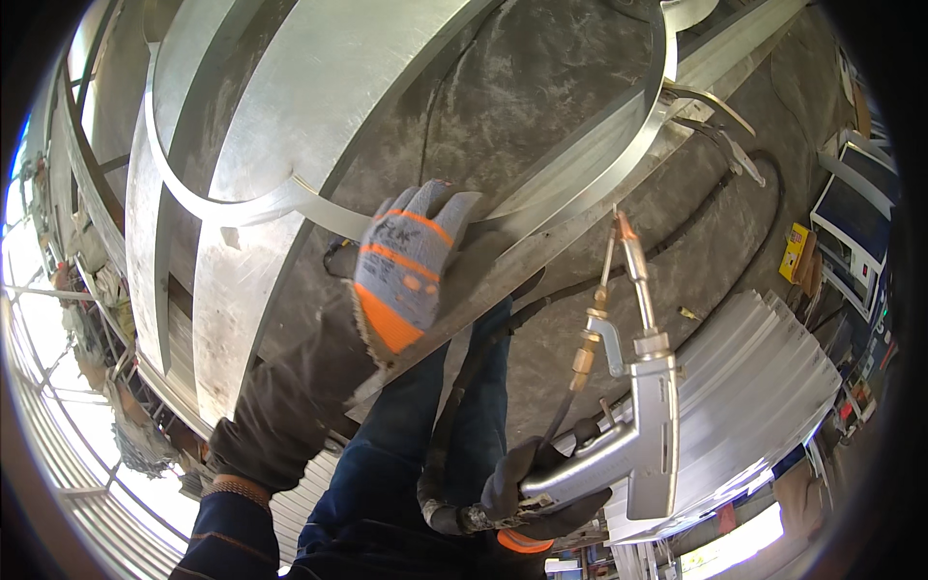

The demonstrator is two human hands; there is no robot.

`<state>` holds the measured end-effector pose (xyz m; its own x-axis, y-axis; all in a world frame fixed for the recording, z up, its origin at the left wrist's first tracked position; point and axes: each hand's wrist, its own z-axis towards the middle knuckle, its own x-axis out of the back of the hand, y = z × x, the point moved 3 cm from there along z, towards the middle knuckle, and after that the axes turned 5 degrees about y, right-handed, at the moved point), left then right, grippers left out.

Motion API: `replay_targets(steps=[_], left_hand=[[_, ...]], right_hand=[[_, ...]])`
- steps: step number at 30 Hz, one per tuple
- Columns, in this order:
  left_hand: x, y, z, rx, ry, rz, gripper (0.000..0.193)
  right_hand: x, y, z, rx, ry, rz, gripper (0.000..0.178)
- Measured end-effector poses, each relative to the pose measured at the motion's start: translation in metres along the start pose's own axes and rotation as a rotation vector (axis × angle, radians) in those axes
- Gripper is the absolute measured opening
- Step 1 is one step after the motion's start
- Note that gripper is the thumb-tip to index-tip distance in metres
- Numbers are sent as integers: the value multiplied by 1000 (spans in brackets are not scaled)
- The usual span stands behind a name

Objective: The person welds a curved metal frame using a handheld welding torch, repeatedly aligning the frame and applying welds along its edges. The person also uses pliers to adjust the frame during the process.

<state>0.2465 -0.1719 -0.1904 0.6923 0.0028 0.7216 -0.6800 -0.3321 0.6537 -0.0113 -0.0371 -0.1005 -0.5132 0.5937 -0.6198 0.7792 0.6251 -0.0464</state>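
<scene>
My left hand (406, 261), in a grey and orange work glove, is over a curved metal strip (256, 208), its fingers bent around the edge. The strip arcs across large flat metal pieces (300, 87); the part under the glove is hidden. In my right hand (512, 483), dark-gloved with an orange cuff, is the handle of a silver welding gun (655, 416). The gun stands nearly upright, with its copper tip beside a long metal bar (570, 208). A thin brass wire-feed tube (583, 362) runs alongside the nozzle. My right fingers wrap the handle, partly hidden behind it.
A black hose (445, 435) runs from the gun past my legs. A clamp (720, 145) hangs on the bar at upper right. Stacked metal strips (754, 387) lie at right, near a yellow box (796, 251) and a white and dark machine (851, 217).
</scene>
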Motion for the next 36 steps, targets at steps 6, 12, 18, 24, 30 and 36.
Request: replay_targets(steps=[6, 12, 18, 24, 30, 36], left_hand=[[24, -14, 10, -150, -268, 92, 36], [4, 16, -11, -293, -99, 349, 45], [-1, 16, -17, -295, 5, 246, 42], [3, 13, -15, -305, -6, 185, 39], [4, 4, -10, -300, -88, 109, 39], [7, -6, -5, -163, -229, -125, 48]], right_hand=[[-2, 1, 7, -56, -113, 133, 90], [-9, 7, 10, 71, -64, 39, 78], [-20, 11, 17, 102, -155, -87, 72], [-17, 8, 28, -26, -284, -79, 73], [-18, 15, 22, 34, -185, -62, 75], [-27, 21, 20, 56, -142, -11, 71]])
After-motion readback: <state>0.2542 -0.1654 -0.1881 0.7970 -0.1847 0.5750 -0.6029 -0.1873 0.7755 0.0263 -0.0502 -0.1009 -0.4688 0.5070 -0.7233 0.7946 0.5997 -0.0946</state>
